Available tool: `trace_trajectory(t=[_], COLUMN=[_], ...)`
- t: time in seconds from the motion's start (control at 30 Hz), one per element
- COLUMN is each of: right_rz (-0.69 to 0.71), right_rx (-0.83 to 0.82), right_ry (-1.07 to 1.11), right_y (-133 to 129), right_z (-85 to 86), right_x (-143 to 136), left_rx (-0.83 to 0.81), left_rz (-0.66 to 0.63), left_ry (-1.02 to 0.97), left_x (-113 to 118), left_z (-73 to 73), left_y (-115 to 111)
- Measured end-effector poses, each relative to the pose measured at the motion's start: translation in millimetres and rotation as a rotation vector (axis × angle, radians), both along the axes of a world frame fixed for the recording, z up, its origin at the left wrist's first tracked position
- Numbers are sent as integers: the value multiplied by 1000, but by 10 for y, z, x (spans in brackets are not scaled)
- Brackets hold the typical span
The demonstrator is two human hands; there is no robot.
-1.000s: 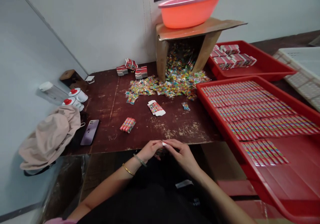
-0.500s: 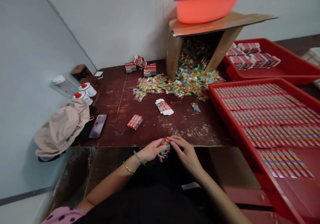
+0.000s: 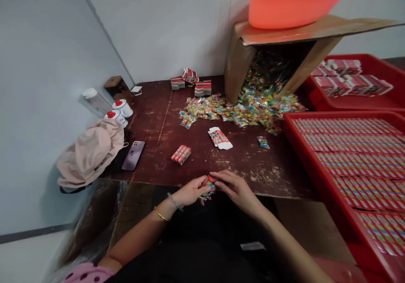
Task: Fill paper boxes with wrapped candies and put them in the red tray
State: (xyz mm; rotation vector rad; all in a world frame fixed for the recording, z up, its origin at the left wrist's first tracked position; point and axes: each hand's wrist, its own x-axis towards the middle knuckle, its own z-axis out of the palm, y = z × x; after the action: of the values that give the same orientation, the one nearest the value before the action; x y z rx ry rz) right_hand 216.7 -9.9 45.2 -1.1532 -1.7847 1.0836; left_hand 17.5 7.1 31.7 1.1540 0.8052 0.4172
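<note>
1. The view has turned left since the earlier frames, so the counter [image 3: 152,122] and everything on it sit farther right in the picture.
2. The small carton [image 3: 209,187] in the hands now shows its printed red side; one second ago mainly a white bit showed between the fingers. It is over the near edge of the counter.
3. The left hand [image 3: 190,192] has its grip pinching the carton between thumb and fingers, as half a second ago. The right hand [image 3: 237,190] has thumb and fingertips at the carton's far end; whether that grip pinches it, I cannot tell.
4. On the counter: one bundle of small boxes [image 3: 181,154], one open-flapped carton [image 3: 220,138] right of it, one lone wrapped candy [image 3: 263,142] farther right, and one phone [image 3: 133,155] on the left.
5. Far side: three carton stacks [image 3: 203,88], one cardboard box [image 3: 234,63] spilling many candies [image 3: 253,108], one basin [image 3: 284,11] on top.
6. Left: two red-lidded mugs [image 3: 123,108]. Right: two red trays [image 3: 303,152].
</note>
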Motion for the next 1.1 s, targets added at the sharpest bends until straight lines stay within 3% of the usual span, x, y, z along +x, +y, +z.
trace_trajectory(t=[0.2, 0.27, 0.33, 0.43, 0.5, 0.63, 0.77, 0.87, 0.97, 1.1], right_rz=[-104, -154, -201, -245, -271, -295, -336, -353, -435, -502], right_rx=[162, 117, -46, -322, -385, -338, -213, -71, 81, 205], right_ry=[-279, -285, -112, 184, 240, 246, 216, 109, -60, -305], right_y=[-102, -104, -32, 256, 538, 1049, 1181, 1104, 1078, 1205], right_z=[-63, -169, -309, -524, -633, -745, -790, -785, -709, -592], right_x=[-175, -274, -373, -508, -607, -890, -1037, -726, -82, 587], left_rx=[10, 158, 380, 591, 642, 742, 761, 787, 832, 859], left_rz=[58, 110, 162, 223, 302, 552, 585, 589, 650, 637], left_ry=[97, 248, 372, 470, 566, 830, 914, 891, 867, 730], left_x=[3, 21, 22, -58, -184, -524, -761, -822, -797, -549], left_z=[-194, -264, -272, -161, -53, 43, -66, -132, -99, 10], left_y=[-77, -115, -126, -67, 20, 264, 451, 474, 434, 337])
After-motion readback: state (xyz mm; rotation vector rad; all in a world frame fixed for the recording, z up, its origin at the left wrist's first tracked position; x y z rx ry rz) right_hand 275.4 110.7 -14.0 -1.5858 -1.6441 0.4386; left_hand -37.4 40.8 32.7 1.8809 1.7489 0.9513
